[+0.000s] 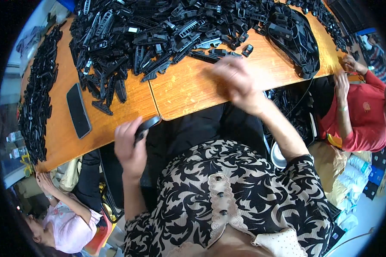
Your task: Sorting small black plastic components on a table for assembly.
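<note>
From afar, I have my left hand pinching a black part on the near side of the heap of black pieces; my right hand blurs beside the heap's edge, its grip beyond my telling

a dark-screened smartphone is laid on the left part of a wooden table, by whose top a seam is shown. a red shirt is worn by a co-worker at the right, a pale pink top by another at the left. two plastic bottles are seen near the left edge. a white round container is partly hidden; crinkled brown wrapping is seen farther right.
</note>
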